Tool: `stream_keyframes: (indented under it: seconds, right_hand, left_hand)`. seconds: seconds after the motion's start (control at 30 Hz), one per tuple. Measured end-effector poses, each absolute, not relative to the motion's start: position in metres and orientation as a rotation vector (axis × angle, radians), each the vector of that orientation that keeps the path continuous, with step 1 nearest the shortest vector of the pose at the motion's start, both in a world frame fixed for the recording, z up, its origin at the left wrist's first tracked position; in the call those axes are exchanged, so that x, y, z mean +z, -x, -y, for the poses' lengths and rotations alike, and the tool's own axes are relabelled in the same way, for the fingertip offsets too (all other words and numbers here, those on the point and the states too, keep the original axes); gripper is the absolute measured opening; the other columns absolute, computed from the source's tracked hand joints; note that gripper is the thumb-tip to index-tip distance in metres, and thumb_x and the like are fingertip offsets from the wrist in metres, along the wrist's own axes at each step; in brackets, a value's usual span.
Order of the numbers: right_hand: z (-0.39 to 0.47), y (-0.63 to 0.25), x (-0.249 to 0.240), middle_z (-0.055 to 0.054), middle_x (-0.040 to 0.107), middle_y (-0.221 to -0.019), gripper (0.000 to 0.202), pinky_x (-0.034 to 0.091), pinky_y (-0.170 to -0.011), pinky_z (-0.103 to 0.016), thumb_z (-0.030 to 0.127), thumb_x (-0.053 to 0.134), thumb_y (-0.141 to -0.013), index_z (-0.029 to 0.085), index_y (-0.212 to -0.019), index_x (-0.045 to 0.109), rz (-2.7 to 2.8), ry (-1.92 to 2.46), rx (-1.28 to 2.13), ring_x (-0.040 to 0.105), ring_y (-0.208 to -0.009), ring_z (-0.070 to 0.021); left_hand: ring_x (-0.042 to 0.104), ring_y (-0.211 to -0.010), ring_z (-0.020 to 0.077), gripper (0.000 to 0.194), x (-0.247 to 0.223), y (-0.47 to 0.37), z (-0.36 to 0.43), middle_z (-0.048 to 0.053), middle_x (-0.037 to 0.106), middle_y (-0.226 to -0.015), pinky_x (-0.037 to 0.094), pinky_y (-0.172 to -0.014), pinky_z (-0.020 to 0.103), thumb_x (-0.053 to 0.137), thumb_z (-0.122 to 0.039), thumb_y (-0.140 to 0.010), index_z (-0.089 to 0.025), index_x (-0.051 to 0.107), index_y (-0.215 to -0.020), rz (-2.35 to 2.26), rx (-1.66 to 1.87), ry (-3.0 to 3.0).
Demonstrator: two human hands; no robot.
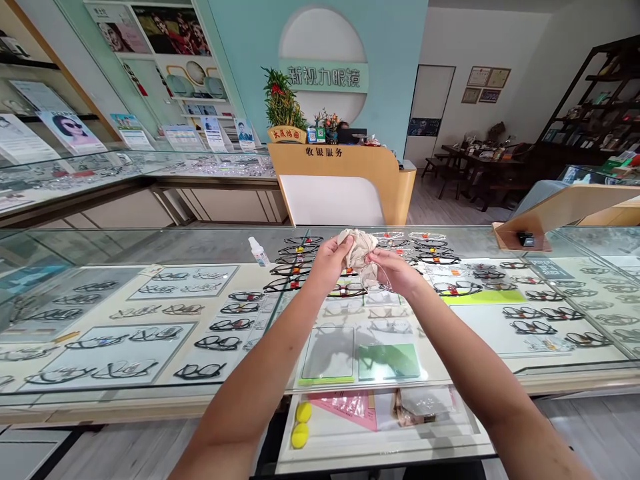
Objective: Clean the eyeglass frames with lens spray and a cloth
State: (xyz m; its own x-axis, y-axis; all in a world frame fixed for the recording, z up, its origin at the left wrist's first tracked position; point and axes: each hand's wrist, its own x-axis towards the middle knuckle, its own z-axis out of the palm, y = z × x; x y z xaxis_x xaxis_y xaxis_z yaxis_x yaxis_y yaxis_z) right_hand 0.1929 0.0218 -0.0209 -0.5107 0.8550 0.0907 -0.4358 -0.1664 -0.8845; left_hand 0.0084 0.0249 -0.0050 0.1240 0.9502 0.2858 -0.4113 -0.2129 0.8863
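Note:
My left hand (331,260) is closed on a crumpled beige cloth (359,248), held up above the glass counter. My right hand (396,268) meets it from the other side, its fingers pinching a thin-rimmed pair of eyeglasses (384,279) partly wrapped in the cloth. Most of that frame is hidden by fabric and fingers. Behind and below both hands, rows of dark eyeglasses (294,269) with small orange and yellow tags lie on the counter. A white spray bottle (259,252) stands to the left of my left hand.
Below the glass countertop (240,387), an open drawer (385,443) holds two yellow round cases (301,425) and a pink sheet. More eyeglasses (125,369) rest on trays at left. A wooden stand (525,230) is on the right; a cashier desk (340,167) stands beyond.

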Motion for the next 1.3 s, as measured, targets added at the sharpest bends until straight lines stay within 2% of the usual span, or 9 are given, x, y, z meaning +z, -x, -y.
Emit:
stream_keyframes:
  seconds: [0.17, 0.3, 0.37, 0.5, 0.6, 0.77, 0.97, 1.13, 1.3]
  right_hand:
    - [-0.027, -0.196, -0.019, -0.001, 0.078, -0.083, 0.040, 0.059, -0.069, -0.026, 0.047, 0.105, -0.072, 0.019, -0.088, 0.082, 1.176, 0.541, 1.767, 0.068, -0.072, -0.0144]
    - [-0.024, -0.189, -0.023, 0.000, 0.077, -0.078, 0.044, 0.059, -0.064, -0.028, 0.051, 0.106, -0.069, 0.020, -0.089, 0.081, 1.193, 0.503, 1.814, 0.067, -0.065, -0.0145]
    - [-0.021, -0.185, -0.026, 0.000, 0.076, -0.077, 0.044, 0.059, -0.065, -0.026, 0.050, 0.107, -0.068, 0.019, -0.087, 0.081, 1.173, 0.491, 1.833, 0.067, -0.064, -0.0129]
    - [-0.016, -0.178, -0.028, -0.001, 0.078, -0.084, 0.045, 0.061, -0.075, -0.026, 0.049, 0.108, -0.070, 0.019, -0.090, 0.081, 1.170, 0.492, 1.876, 0.072, -0.076, -0.0141]
    - [-0.015, -0.180, -0.027, 0.000, 0.079, -0.087, 0.046, 0.060, -0.078, -0.024, 0.047, 0.110, -0.068, 0.020, -0.092, 0.082, 1.153, 0.495, 1.845, 0.072, -0.079, -0.0130]
    - [-0.018, -0.189, -0.019, 0.002, 0.073, -0.084, 0.041, 0.057, -0.068, -0.022, 0.045, 0.107, -0.073, 0.018, -0.089, 0.080, 1.146, 0.409, 1.819, 0.066, -0.070, -0.0101]
    - [-0.022, -0.197, -0.016, 0.002, 0.068, -0.084, 0.037, 0.055, -0.056, -0.023, 0.045, 0.100, -0.081, 0.020, -0.092, 0.075, 1.106, 0.385, 1.720, 0.064, -0.068, -0.0120]
    - [-0.022, -0.196, -0.015, 0.003, 0.067, -0.081, 0.040, 0.049, -0.051, -0.020, 0.047, 0.102, -0.078, 0.020, -0.088, 0.075, 1.123, 0.395, 1.727, 0.057, -0.060, -0.0084]
    - [-0.017, -0.194, -0.014, 0.003, 0.070, -0.084, 0.041, 0.057, -0.064, -0.023, 0.047, 0.104, -0.076, 0.021, -0.094, 0.078, 1.113, 0.403, 1.727, 0.064, -0.070, -0.0111]
  left_hand:
    - [0.077, -0.092, 0.0229, 0.062, -0.004, -0.008, -0.024, 0.008, 0.085, -0.101, 0.061, -0.090, 0.034, 0.111, -0.046, -0.060, -0.017, 0.082, -0.107, -0.581, 1.369, -1.170]
    - [0.074, -0.084, 0.0195, 0.070, -0.005, -0.014, -0.020, 0.006, 0.084, -0.099, 0.058, -0.081, 0.029, 0.112, -0.037, -0.052, -0.016, 0.082, -0.111, -0.713, 1.442, -1.155]
    - [0.071, -0.078, 0.0176, 0.067, -0.005, -0.016, -0.017, 0.006, 0.083, -0.095, 0.056, -0.074, 0.028, 0.112, -0.041, -0.052, -0.015, 0.082, -0.106, -0.769, 1.505, -1.141]
    - [0.066, -0.072, 0.0150, 0.056, -0.008, -0.019, -0.018, 0.004, 0.079, -0.084, 0.052, -0.068, 0.026, 0.101, -0.062, -0.070, -0.015, 0.083, -0.094, -0.838, 1.662, -1.179]
    - [0.064, -0.066, 0.0140, 0.056, -0.011, -0.018, -0.024, 0.002, 0.075, -0.076, 0.050, -0.061, 0.026, 0.098, -0.066, -0.075, -0.015, 0.082, -0.090, -0.816, 1.660, -1.137]
    - [0.079, -0.088, 0.0192, 0.045, -0.012, -0.016, -0.036, 0.004, 0.082, -0.094, 0.064, -0.081, 0.029, 0.102, -0.050, -0.075, -0.020, 0.078, -0.098, -0.641, 1.667, -0.832]
    - [0.083, -0.106, 0.0266, 0.034, -0.013, -0.013, -0.035, 0.005, 0.083, -0.098, 0.068, -0.099, 0.042, 0.096, -0.029, -0.078, -0.020, 0.073, -0.102, -0.592, 1.504, -0.772]
    - [0.082, -0.108, 0.0272, 0.039, -0.011, -0.014, -0.029, 0.004, 0.081, -0.093, 0.066, -0.104, 0.041, 0.098, -0.045, -0.079, -0.020, 0.074, -0.097, -0.650, 1.447, -0.802]
    - [0.081, -0.115, 0.0312, 0.055, -0.010, -0.015, -0.023, 0.008, 0.082, -0.099, 0.065, -0.105, 0.042, 0.103, -0.056, -0.071, -0.020, 0.073, -0.098, -0.562, 1.306, -0.955]
